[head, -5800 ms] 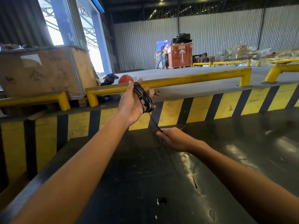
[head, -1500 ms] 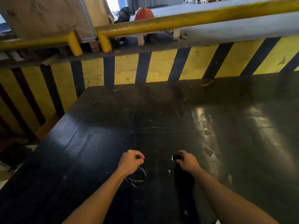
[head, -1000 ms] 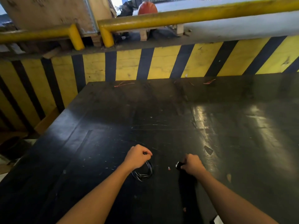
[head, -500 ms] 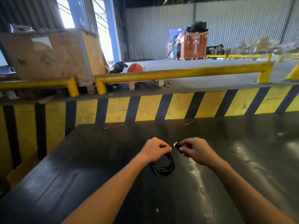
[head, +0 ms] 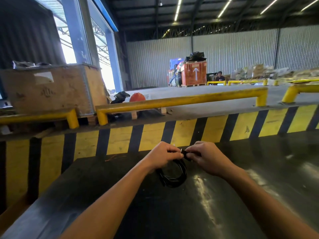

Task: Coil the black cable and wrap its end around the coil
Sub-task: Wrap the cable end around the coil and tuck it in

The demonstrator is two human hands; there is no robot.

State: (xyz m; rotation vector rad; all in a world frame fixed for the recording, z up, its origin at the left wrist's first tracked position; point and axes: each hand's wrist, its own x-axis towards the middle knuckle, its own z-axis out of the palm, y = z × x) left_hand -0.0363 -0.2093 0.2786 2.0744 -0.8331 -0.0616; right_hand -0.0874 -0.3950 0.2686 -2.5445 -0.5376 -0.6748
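The black cable [head: 174, 178] hangs as a small round coil of several loops just above the dark table [head: 172, 213]. My left hand [head: 162, 155] grips the top of the coil with its fingers closed. My right hand [head: 205, 156] pinches the cable's plug end [head: 185, 153], which has a small white tip, right against the top of the coil. The two hands nearly touch. The part of the cable inside both fists is hidden.
A yellow-and-black striped wall [head: 155, 137] runs along the table's far edge, with yellow guard rails [head: 181, 100] above it. A wooden crate [head: 51, 88] stands at the back left beside an orange hard hat [head: 137, 97]. A person [head: 219, 77] sits far off.
My hands lifted the coil from low on the table and came together. The right hand brought the plug end up to the top of the coil. The camera tilted up toward the hall.
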